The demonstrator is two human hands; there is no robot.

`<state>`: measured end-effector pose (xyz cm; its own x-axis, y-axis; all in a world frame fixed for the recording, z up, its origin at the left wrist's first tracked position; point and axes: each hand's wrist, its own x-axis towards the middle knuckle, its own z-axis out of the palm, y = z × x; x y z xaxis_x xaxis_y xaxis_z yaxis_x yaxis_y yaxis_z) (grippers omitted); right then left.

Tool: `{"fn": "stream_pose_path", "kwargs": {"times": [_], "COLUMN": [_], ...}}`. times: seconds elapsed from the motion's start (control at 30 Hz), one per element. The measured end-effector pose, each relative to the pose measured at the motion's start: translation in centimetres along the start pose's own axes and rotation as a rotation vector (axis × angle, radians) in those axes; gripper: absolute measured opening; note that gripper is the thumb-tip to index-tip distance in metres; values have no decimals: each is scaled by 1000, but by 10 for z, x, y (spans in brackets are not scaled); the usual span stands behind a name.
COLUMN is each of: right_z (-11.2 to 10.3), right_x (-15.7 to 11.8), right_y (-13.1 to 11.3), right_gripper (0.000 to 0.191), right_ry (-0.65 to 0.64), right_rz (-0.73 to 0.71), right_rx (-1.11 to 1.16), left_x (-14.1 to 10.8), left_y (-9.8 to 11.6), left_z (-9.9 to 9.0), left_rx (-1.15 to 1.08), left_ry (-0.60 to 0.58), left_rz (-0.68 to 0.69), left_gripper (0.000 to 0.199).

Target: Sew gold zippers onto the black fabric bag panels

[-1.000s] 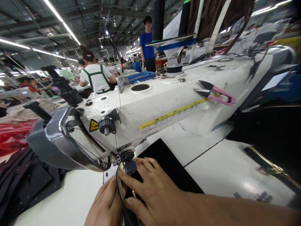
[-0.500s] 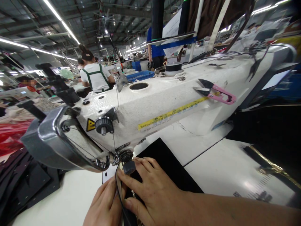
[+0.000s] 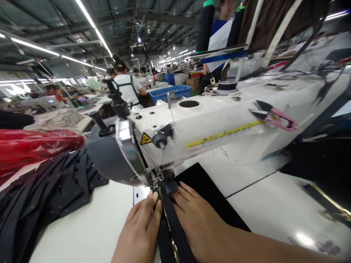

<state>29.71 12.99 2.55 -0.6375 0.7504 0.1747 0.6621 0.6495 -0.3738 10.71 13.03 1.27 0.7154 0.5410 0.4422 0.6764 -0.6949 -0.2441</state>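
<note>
A black zipper (image 3: 176, 223) with gold teeth runs lengthwise under the needle area of a white sewing machine (image 3: 219, 113). Along its left edge lies my left hand (image 3: 141, 226), fingers bunched and fingertips pinching the tape close to the presser foot. My right hand (image 3: 200, 219) rests on the other side, fingers stretched out and lying flat over the zipper's right edge and a black fabric piece (image 3: 203, 190). A dark grey block (image 3: 171, 187) by the foot sits right beside my right fingertips. The needle's tip is too small to make out.
Pink-handled thread snips (image 3: 282, 119) lie on the machine arm. Left of the machine are a heap of black cut pieces (image 3: 60, 186) and red plastic wrapping (image 3: 35, 146). Another gold zipper (image 3: 329, 201) is at right. A co-worker in white (image 3: 127, 87) sits beyond a blue basket (image 3: 170, 93).
The view has swung left, so the machine appears farther right. My right hand has moved off the zipper's middle to its right side, and the zipper now lies spread flat between my hands.
</note>
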Motion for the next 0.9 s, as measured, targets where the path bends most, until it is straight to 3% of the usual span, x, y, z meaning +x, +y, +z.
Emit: {"fn": "stream_pose_path", "kwargs": {"times": [0.23,0.4,0.9], "right_z": [10,11,6], "right_x": [-1,0,2], "right_y": [6,8,6], "right_gripper": [47,50,52], "right_ry": [104,148,118], "right_rz": [-132,-187,-220], "right_rx": [-136,-203,-266], "left_x": [7,7,8], "left_y": [5,6,6], "left_z": [-5,-5,-8], "left_rx": [-31,-40,-78], "left_ry": [117,102,63], "left_rz": [-31,-67,-63], "left_gripper": [37,36,34]}}
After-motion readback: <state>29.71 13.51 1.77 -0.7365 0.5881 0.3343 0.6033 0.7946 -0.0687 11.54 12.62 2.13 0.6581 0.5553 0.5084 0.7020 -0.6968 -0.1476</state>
